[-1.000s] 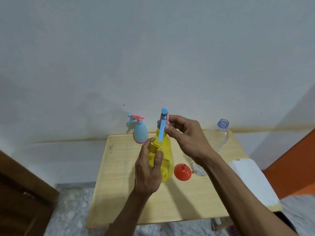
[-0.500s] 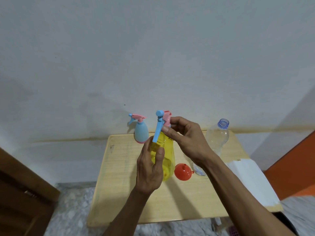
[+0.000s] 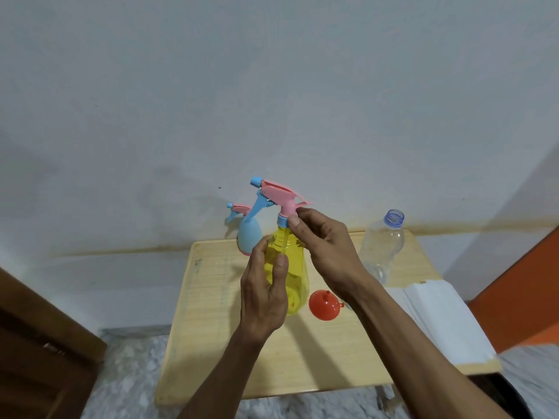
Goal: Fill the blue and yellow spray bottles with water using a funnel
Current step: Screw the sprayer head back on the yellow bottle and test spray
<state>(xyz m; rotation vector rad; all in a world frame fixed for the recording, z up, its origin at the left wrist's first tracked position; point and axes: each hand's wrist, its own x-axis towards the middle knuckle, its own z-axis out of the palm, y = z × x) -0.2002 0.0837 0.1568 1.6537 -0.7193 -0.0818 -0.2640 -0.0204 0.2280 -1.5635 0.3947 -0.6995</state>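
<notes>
Centre frame: left hand (image 3: 263, 293) wrapped around yellow spray bottle (image 3: 298, 267), right hand (image 3: 325, 249) pinching blue collar under pink spray head (image 3: 279, 196). Behind, blue spray bottle (image 3: 249, 235) upright, possibly touching the wall. Lower right on table (image 3: 211, 343): orange funnel (image 3: 324, 305), clear bottle (image 3: 382, 246).

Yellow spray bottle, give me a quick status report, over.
Left hand grips yellow spray bottle. Right hand pinches the spray head collar. Orange funnel idle on table, nothing blocking.
</notes>
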